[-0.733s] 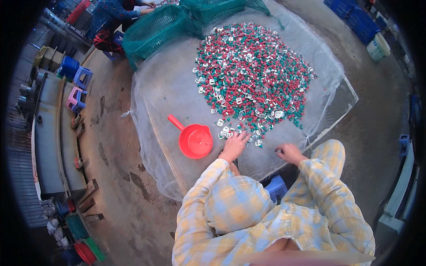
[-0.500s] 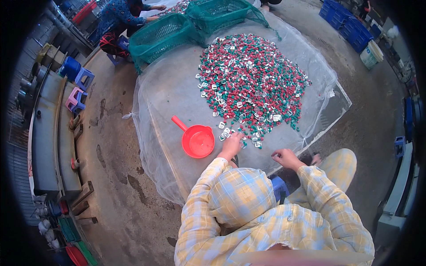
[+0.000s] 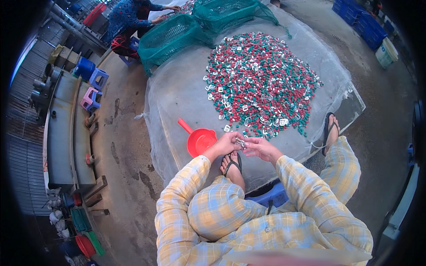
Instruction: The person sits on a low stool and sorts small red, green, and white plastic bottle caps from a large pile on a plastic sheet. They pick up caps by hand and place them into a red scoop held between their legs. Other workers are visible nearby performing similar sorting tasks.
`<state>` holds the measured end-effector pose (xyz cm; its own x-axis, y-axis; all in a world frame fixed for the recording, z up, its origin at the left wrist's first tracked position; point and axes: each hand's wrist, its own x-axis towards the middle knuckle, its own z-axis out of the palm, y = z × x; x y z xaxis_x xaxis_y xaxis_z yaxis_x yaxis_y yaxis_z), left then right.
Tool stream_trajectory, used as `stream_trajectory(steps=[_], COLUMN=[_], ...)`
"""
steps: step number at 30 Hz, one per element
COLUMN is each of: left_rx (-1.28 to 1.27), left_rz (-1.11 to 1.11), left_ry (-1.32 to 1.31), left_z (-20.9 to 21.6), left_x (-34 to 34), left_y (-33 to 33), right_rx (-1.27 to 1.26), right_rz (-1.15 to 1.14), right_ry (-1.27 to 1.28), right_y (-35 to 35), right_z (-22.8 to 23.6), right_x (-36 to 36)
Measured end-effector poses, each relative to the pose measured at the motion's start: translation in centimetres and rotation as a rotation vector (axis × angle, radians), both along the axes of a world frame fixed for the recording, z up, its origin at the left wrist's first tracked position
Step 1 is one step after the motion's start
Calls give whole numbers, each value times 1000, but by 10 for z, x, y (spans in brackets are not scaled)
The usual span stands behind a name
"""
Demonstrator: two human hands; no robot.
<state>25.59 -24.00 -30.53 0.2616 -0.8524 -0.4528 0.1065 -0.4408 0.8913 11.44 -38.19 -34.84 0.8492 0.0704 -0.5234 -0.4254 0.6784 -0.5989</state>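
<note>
My left hand (image 3: 227,144) pinches a small bunch of silvery buckle-shaped pieces (image 3: 241,142) between its fingertips. From the other side, my right hand (image 3: 262,149) closes its thumb and fingers on the same bunch. Both hands meet low over the near edge of a wide pile (image 3: 262,84) of small red and green pieces. Many white and silvery buckle-shaped frames are mixed into that pile. Just left of my left hand, a red plastic dipper (image 3: 202,142) lies on the sheet with its handle pointing away to the left.
A pale translucent sheet (image 3: 173,95) covers the low platform under the pile. Two green netted baskets (image 3: 166,42) stand at the far side. Beyond them a person in blue (image 3: 126,20) works at another pile. Blue crates (image 3: 368,29) and a white bucket (image 3: 387,53) are far right.
My left hand has come off the pile's edge with buckle-shaped pieces. My right hand has moved left to meet it. My knees have spread, and my feet now show on the sheet.
</note>
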Motion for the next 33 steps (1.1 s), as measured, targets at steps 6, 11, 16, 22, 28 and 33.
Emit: stream_trajectory(steps=[6, 11, 16, 22, 28, 33], left_rx=[163, 204, 98, -65, -54, 72], left_rz=[-155, -107, 5, 44, 124, 271], left_ry=[-29, 112, 324, 265, -4, -239], left_z=[26, 7, -16, -42, -57, -53], left_x=[34, 47, 31, 8, -2, -7], left_y=[-23, -46, -66, -65, -57, -57], right_rx=[128, 286, 74, 12, -217, -240], right_rz=[-118, -349, -401, -340, -368, -342], right_ry=[17, -18, 62, 122, 121, 159], right_y=[-5, -17, -32, -36, -32, -40], right_z=[-24, -28, -32, -36, -49, -57], right_x=[13, 16, 14, 9, 12, 13])
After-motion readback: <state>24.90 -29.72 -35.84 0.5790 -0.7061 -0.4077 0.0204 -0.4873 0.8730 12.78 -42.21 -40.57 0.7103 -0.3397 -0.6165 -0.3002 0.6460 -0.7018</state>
